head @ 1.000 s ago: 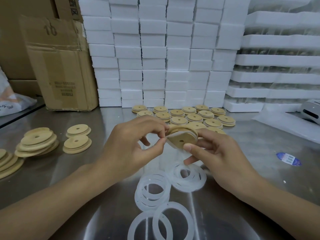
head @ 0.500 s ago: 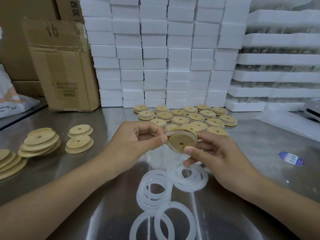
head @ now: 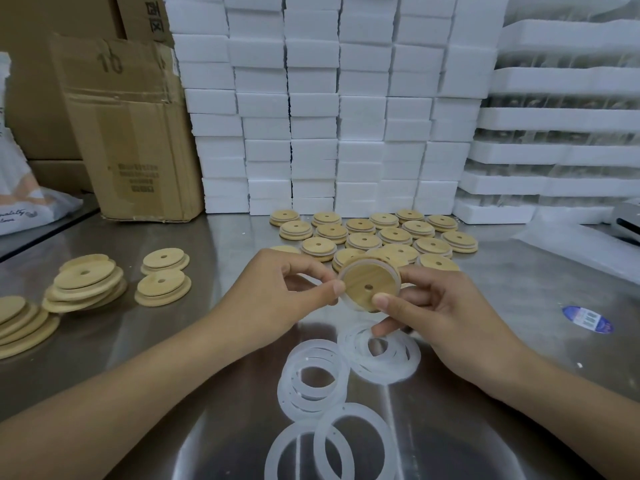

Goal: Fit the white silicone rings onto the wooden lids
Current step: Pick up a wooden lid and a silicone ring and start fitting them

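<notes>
Frame centre: left hand [head: 277, 292] and right hand [head: 446, 313] both pinch lid [head: 369, 287], steadying it so ring [head: 398, 277] seats around rim.

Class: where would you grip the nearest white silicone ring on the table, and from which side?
Pinch the nearest ring by its flat band, at the free right edge, from above. It lies flat on the table and its left side overlaps a second ring, so gripping there would probably drag both.
</notes>
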